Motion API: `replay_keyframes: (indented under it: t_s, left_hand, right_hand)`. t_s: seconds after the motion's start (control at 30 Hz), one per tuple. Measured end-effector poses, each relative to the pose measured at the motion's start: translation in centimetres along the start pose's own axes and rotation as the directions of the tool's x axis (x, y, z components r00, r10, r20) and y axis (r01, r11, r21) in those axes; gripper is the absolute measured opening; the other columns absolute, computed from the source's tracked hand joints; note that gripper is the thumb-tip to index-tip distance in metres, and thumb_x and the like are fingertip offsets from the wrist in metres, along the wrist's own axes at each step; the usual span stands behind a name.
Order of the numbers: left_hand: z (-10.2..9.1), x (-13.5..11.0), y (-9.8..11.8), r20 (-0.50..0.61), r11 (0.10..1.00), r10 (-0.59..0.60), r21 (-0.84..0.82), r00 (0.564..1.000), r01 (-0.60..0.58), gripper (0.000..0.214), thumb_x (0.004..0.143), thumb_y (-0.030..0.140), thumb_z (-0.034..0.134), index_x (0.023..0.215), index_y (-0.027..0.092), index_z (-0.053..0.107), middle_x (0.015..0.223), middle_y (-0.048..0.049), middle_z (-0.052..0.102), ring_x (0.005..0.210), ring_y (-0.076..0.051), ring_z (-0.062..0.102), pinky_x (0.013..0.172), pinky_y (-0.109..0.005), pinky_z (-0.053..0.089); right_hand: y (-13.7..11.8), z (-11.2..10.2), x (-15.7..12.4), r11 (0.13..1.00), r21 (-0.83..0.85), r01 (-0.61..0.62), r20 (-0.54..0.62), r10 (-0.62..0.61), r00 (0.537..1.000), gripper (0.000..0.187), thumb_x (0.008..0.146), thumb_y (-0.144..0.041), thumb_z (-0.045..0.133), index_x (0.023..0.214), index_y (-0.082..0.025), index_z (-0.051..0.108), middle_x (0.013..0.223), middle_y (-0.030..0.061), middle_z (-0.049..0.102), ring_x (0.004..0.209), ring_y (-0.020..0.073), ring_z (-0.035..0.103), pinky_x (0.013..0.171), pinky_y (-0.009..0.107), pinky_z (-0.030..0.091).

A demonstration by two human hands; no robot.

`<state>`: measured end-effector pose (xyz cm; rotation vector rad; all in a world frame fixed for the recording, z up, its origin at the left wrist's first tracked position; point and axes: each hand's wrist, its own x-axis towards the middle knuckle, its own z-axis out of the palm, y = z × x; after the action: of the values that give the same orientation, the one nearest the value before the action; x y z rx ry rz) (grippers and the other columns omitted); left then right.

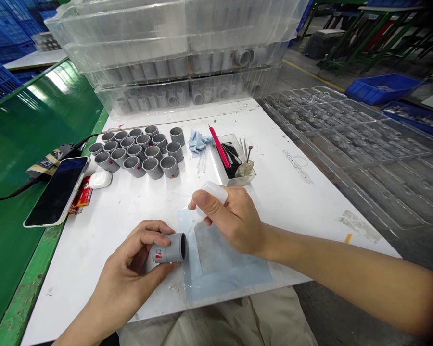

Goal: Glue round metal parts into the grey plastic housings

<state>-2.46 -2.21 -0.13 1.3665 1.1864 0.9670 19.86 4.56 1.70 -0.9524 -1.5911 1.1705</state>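
Note:
My left hand [140, 259] grips a short grey pipe fitting [169, 249] between thumb and fingers. The fitting lies sideways, its dark open end facing right, and a small red mark shows on its side. Wrapped in my right hand [238, 216] is a white squeeze bottle [213, 194], tilted so that its thin nozzle points down and left toward the fitting. Nozzle and fitting look apart. Beneath both hands lies a light blue sheet [231, 286] with a greyish patch on it. Several upright grey fittings [153, 168] stand in rows at the back left of the table.
A clear tray [243, 180] holds a red pen-like tool [219, 146], tweezers and a small jar. A crumpled blue cloth [198, 142] is beside it. At left lie a phone [57, 192] and a white case [100, 179]. Stacked clear bins [147, 98] stand behind.

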Motion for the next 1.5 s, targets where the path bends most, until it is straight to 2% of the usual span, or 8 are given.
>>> replay_keyframes:
  t_s: [0.27,0.47,0.6,0.77,1.0,1.17,1.5]
  left_hand:
    - [0.4,-0.1,0.2,-0.031,1.0,0.0,-0.009,1.0,0.0,0.02,0.088,0.017,0.077,0.098,0.032,0.069,0.12,-0.0012,0.062,0.119,-0.018,0.057,0.085,-0.019,0.053]
    - [-0.5,0.0,-0.3,0.039,1.0,0.015,0.011,0.999,-0.015,0.027,0.087,0.017,0.08,0.106,0.033,0.067,0.123,-0.0017,0.062,0.118,-0.017,0.059,0.091,-0.019,0.053]
    - [-0.5,-0.3,0.1,-0.024,0.998,-0.063,0.03,0.998,0.063,0.032,0.086,0.027,0.083,0.113,0.036,0.069,0.126,-0.0012,0.064,0.118,-0.018,0.06,0.092,-0.019,0.053]
    - [-0.4,-0.7,0.6,-0.053,0.988,-0.152,0.029,0.987,0.154,0.033,0.085,0.035,0.082,0.116,0.036,0.07,0.123,0.0002,0.067,0.104,-0.017,0.063,0.078,-0.02,0.052]
    - [-0.4,-0.5,1.0,-0.062,0.983,-0.18,0.013,0.982,0.181,0.034,0.084,0.038,0.083,0.116,0.032,0.071,0.115,-0.0006,0.07,0.094,-0.017,0.062,0.077,-0.022,0.052]
    - [-0.1,-0.5,1.3,-0.062,0.977,-0.211,-0.016,0.975,0.211,0.035,0.083,0.04,0.083,0.115,0.032,0.072,0.1,0.0006,0.071,0.087,-0.018,0.063,0.076,-0.024,0.052]
    - [-0.4,-0.5,1.4,-0.031,0.978,-0.209,0.02,0.977,0.21,0.034,0.085,0.044,0.082,0.115,0.033,0.072,0.103,-0.0001,0.074,0.085,-0.017,0.062,0.071,-0.021,0.05]
  right_hand:
    - [-0.1,-0.2,0.2,0.998,-0.005,0.064,-0.035,-0.064,0.997,0.049,0.103,-0.056,0.054,0.085,-0.015,0.074,0.056,-0.0028,0.054,0.053,0.0099,0.055,0.05,0.027,0.04]
    - [-0.7,-0.5,0.1,0.988,0.11,0.106,-0.094,-0.096,0.991,0.047,0.101,-0.055,0.057,0.081,-0.016,0.074,0.065,0.0004,0.063,0.056,0.0098,0.058,0.05,0.025,0.046]
    - [-1.1,-0.8,0.2,0.979,0.165,0.118,-0.144,-0.094,0.985,0.049,0.1,-0.057,0.058,0.079,-0.016,0.074,0.068,0.0012,0.066,0.055,0.0089,0.059,0.051,0.024,0.047]
    - [-1.0,-0.7,0.1,0.989,0.132,0.063,-0.063,-0.055,0.996,0.051,0.1,-0.058,0.058,0.076,-0.015,0.073,0.057,-0.001,0.058,0.052,0.0097,0.056,0.05,0.025,0.044]
    - [-0.8,-0.6,-0.2,0.994,0.107,0.015,0.011,-0.017,1.0,0.051,0.101,-0.058,0.056,0.077,-0.015,0.072,0.056,-0.0016,0.056,0.052,0.0101,0.055,0.05,0.026,0.043]
    - [-0.7,-0.5,-0.1,0.997,0.067,0.029,-0.011,-0.029,1.0,0.051,0.101,-0.058,0.056,0.076,-0.017,0.071,0.055,-0.0023,0.054,0.052,0.011,0.054,0.051,0.027,0.044]
    - [-0.7,-0.4,0.0,0.995,0.087,0.053,-0.056,-0.048,0.997,0.048,0.1,-0.058,0.058,0.079,-0.017,0.073,0.057,-0.0021,0.054,0.054,0.0109,0.057,0.05,0.026,0.046]
